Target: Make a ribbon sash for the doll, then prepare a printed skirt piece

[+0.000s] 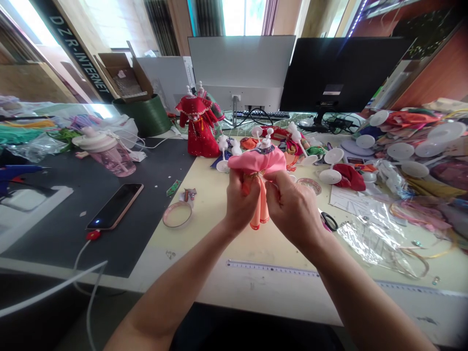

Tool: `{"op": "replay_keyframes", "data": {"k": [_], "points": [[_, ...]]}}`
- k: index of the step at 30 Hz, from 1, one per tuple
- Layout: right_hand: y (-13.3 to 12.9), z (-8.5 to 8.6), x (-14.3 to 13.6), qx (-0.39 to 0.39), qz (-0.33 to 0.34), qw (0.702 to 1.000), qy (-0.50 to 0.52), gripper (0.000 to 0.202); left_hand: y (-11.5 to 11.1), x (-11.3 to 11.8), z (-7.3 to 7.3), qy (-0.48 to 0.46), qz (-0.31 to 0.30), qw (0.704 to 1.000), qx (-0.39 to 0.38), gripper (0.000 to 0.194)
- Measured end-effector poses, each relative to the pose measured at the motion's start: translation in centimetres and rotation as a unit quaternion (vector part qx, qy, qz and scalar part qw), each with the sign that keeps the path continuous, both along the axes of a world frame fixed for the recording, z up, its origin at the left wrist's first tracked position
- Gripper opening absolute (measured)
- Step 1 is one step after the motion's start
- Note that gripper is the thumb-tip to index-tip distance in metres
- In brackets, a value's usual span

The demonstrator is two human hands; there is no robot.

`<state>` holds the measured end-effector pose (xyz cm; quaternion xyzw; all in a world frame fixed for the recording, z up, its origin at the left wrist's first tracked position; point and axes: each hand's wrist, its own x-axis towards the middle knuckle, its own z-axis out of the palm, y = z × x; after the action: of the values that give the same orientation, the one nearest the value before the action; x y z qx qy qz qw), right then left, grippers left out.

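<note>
Between my hands stands a small white doll mannequin (268, 138) wearing a doll dress (259, 161) with a pink top, a gold waistband and a long orange skirt. My left hand (241, 202) is closed on the dress's left side at the waist, thumb in front. On the other side my right hand (294, 200) pinches the dress near the waist with curled fingers. Both hands partly cover the skirt, and the mannequin's base is hidden. Behind them a red doll gown (200, 129) hangs on another small mannequin.
A ruler (272, 268) lies along the near edge. Tape rolls (177, 214), scissors (329, 221) and clear plastic bags (376, 243) lie around the hands. Bare mannequins and fabric heap up at right. A phone (116, 206) and a pink bottle (109, 153) are at left; monitors (241, 63) stand behind.
</note>
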<state>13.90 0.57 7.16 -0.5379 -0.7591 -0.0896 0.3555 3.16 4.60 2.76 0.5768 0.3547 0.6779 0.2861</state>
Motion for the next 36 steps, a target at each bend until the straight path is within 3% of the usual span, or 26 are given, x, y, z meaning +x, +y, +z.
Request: {"op": "replay_keyframes", "data": {"k": [16,28,36], "points": [[1.4,-0.3,-0.8,0.036,-0.025,0.999,-0.019,0.016,-0.4,0.2,-0.1,0.008,0.023,0.999,0.025,0.020],[-0.3,1.4,0.9,-0.114,0.076,0.990,0.031,0.028,-0.2,0.4,-0.1,-0.007,0.012,1.000,-0.011,0.021],[-0.4,0.8,0.6,-0.108,0.047,0.990,0.077,0.029,-0.2,0.3,-0.1,-0.006,0.007,1.000,-0.020,0.019]]}}
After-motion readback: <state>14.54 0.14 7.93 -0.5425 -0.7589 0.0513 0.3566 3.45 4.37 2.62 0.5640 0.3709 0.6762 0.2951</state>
